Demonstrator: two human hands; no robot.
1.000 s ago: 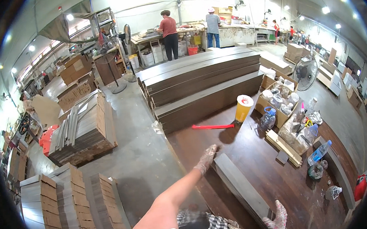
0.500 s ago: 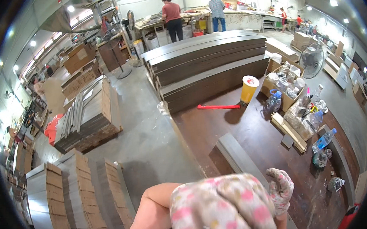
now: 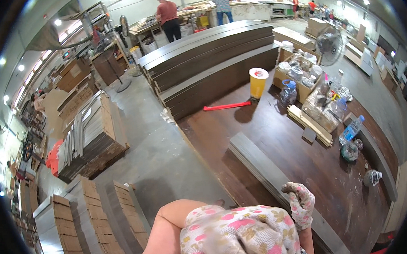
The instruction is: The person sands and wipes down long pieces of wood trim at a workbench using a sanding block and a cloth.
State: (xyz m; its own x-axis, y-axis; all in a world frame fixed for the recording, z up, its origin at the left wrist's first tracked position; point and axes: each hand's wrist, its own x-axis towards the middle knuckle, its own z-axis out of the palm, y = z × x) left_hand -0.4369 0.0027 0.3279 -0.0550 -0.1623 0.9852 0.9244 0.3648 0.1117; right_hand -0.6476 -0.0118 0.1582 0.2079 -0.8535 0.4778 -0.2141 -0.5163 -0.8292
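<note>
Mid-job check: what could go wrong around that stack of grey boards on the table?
1. The left hand looms close to the camera, so a slip behind it might go unseen.
2. The right hand appears beside or over the stack of grey boards; a bump could skew them.
3. The yellow cup stands on the table beyond the stack; a swung board might topple it.

Left glove [image 3: 239,231] and right glove [image 3: 301,208]: matt knit cloth, bumpy weave. Strip stack [image 3: 261,166]: smooth grey faces, soft sheen, core material unclear. Table [image 3: 328,178]: dark brown wood look, glossy, scuffed. Cup [image 3: 258,85]: smooth, shiny. Red strip [image 3: 227,106]: glossy, plastic-looking. Bottle [image 3: 351,130]: clear plastic. Pale sticks [image 3: 312,127]: matt, raw-looking wood. Floor [image 3: 154,145]: grey, concrete-like, faint shine.
</note>
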